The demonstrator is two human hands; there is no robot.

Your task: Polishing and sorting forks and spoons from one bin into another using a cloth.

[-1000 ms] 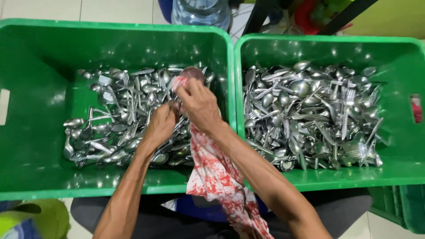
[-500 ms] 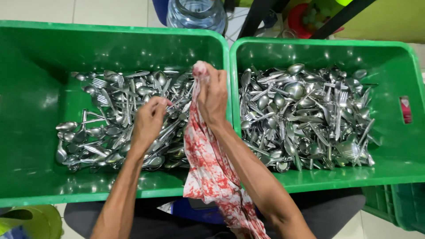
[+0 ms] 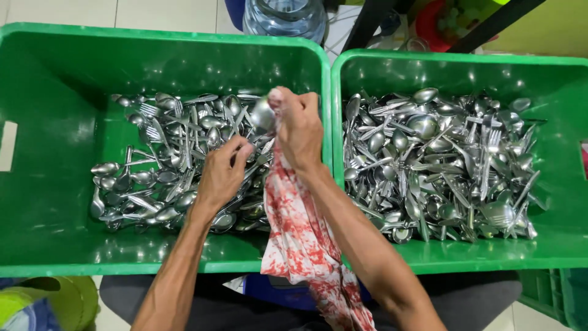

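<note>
Bright, even light falls from overhead. Small white glints dot the glossy walls of the left green crate (image 3: 55,110) and the right green crate (image 3: 465,73), and the piled spoons (image 3: 441,159) sparkle. Soft shadow fills the left crate's far corner. The picture is sharp, with slight bending at the edges.

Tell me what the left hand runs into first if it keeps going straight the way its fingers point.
Probably the spoon whose handle the left hand pinches, with the right hand and red-and-white cloth wrapped around its bowl just beyond. Depth is hard to judge from above.
</note>
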